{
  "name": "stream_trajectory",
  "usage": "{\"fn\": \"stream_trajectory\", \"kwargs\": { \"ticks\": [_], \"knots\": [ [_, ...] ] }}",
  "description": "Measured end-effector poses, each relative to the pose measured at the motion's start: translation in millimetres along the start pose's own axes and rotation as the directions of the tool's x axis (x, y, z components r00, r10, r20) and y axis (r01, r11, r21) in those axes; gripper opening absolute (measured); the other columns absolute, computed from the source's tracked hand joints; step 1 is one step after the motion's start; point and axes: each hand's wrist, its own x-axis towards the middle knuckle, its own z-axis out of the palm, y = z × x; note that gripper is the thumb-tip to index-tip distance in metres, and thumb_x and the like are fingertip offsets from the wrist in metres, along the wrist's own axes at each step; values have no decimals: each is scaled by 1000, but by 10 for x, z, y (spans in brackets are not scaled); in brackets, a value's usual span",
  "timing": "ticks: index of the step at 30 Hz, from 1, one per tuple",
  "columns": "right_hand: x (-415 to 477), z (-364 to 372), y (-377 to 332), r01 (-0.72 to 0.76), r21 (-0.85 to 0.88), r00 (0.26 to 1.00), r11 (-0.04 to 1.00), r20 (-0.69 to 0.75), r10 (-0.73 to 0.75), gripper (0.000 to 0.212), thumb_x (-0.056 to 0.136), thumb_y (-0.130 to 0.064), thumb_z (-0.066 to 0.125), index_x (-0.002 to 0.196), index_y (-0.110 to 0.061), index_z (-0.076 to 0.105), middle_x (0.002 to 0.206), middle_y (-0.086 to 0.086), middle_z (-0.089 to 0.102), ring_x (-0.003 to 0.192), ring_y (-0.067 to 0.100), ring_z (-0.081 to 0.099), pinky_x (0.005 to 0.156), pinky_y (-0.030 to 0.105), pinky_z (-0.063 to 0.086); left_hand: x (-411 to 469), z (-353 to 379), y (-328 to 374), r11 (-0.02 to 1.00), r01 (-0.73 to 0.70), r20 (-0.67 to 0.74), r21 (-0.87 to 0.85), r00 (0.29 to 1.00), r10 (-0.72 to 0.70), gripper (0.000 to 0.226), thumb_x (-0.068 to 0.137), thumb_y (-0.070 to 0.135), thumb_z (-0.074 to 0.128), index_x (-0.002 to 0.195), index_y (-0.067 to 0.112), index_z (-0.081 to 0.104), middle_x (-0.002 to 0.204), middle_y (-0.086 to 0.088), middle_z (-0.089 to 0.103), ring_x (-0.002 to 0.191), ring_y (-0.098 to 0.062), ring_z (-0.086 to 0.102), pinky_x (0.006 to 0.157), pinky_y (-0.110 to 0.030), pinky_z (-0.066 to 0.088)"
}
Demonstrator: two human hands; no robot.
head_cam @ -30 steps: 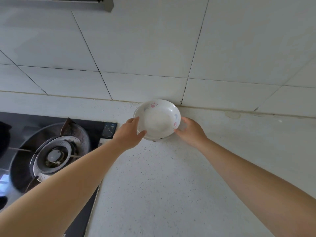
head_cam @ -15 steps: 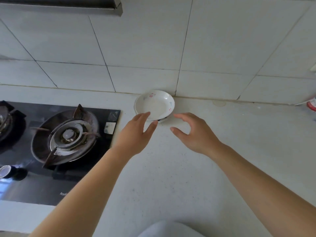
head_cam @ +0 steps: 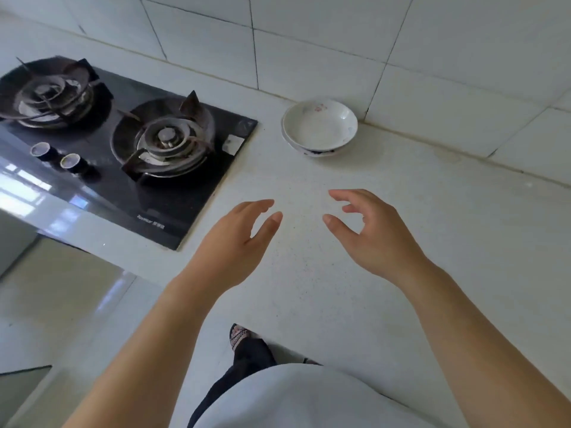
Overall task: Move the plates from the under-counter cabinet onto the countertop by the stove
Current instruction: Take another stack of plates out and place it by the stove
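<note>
A small stack of white plates [head_cam: 319, 126] with faint pink flower marks rests on the speckled white countertop [head_cam: 324, 273], close to the tiled wall and just right of the stove [head_cam: 123, 143]. My left hand [head_cam: 234, 242] hovers over the counter well in front of the stack, fingers apart, holding nothing. My right hand [head_cam: 370, 233] is level with it on the right, also open and empty. Both hands are apart from the plates. The under-counter cabinet is out of sight.
The black glass stove has two burners [head_cam: 163, 137] and two knobs [head_cam: 57, 156] near its front edge. The white tiled wall [head_cam: 340, 47] runs along the back. Below the counter's edge I see the floor [head_cam: 55, 298] and my sandalled foot [head_cam: 239, 336].
Both hands let go of the plate stack and drew back toward me across the counter. The view tilted down and back, bringing the whole stove, the floor and my foot into sight.
</note>
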Motion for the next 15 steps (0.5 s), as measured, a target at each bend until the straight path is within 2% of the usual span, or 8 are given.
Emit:
{"fn": "stream_trajectory", "kwargs": {
  "ticks": [2, 6, 8, 11, 15],
  "knots": [
    [-42, 6, -26, 63, -12, 997, 998, 47, -62, 42, 87, -43, 55, 127, -29, 50, 122, -20, 50, 104, 2, 50, 80, 5, 31, -185, 75, 14, 999, 50, -63, -1, 997, -50, 62, 85, 64, 23, 135, 32, 41, 136, 12, 47, 110, -2, 46, 88, -18, 32],
    [-260, 155, -102, 160, 2, 971, 987, 181, -157, 40, 87, -44, 56, 125, -32, 50, 122, -22, 49, 106, -6, 46, 78, -1, 30, -599, 198, 25, 991, 129, -166, -19, 978, -130, 56, 87, 60, 29, 133, 32, 44, 134, 14, 49, 106, 5, 41, 75, -3, 26],
    [-367, 242, -154, 195, 16, 952, 981, 239, -193, 40, 87, -43, 56, 125, -33, 50, 124, -22, 49, 109, -6, 45, 80, -1, 29, -819, 204, -11, 982, 181, -214, -45, 959, -186, 56, 87, 60, 30, 133, 32, 44, 135, 14, 48, 109, 3, 42, 77, -7, 28],
    [-492, 355, -278, 239, 41, 919, 970, 315, -239, 40, 87, -42, 56, 126, -32, 50, 125, -20, 50, 111, -2, 48, 88, 11, 34, -1179, 157, -100, 963, 262, -280, -58, 922, -268, 56, 85, 62, 30, 133, 34, 44, 135, 15, 47, 106, 4, 43, 84, -17, 31],
    [-578, 543, -529, 311, 42, 865, 950, 402, -301, 42, 87, -42, 55, 128, -33, 49, 129, -19, 49, 113, 1, 48, 88, 14, 36, -1495, 107, -211, 945, 318, -334, -73, 885, -323, 58, 85, 63, 30, 134, 35, 41, 137, 15, 46, 105, 2, 45, 83, -19, 32]
  ]
}}
